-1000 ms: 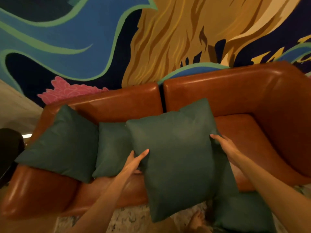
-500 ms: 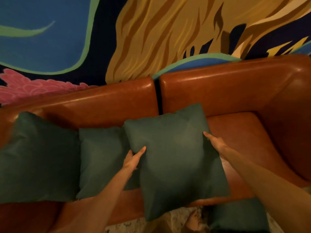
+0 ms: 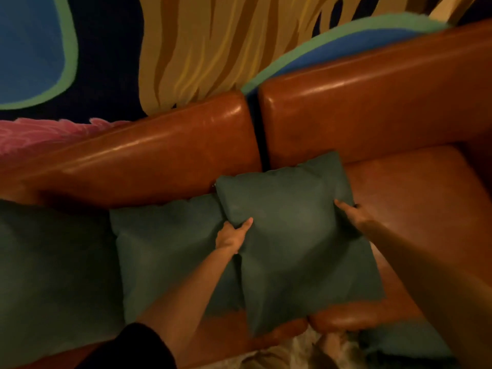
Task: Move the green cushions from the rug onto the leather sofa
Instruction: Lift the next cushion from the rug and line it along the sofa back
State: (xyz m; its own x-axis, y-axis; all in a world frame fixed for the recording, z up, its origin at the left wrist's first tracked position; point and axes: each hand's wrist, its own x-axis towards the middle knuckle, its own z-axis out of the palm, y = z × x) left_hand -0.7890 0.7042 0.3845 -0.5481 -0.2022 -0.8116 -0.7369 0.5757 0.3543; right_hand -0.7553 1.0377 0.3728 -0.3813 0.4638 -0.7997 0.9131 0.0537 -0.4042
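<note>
The third green cushion (image 3: 298, 249) is being set down on the leather sofa (image 3: 399, 102). It lies just right of centre, its upper corner touching the backrest at the seam and its lower corner hanging over the seat's front edge. The left grip (image 3: 231, 237) pinches its left edge, thumb on the face and fingers tucked behind. The right grip (image 3: 354, 217) holds the right edge the same way.

Two more cushions already sit on the seat: one (image 3: 165, 249) at 9 o'clock, touching the held one, and another (image 3: 53, 275) at 8 o'clock. A fourth cushion (image 3: 404, 344) is left on the rug (image 3: 287, 352) at 5 o'clock.

The next move likely calls for releasing both edges, then bending toward 5 o'clock for that last cushion.

Against half a second ago, the held cushion has sunk lower and further back, now resting on the seat.
</note>
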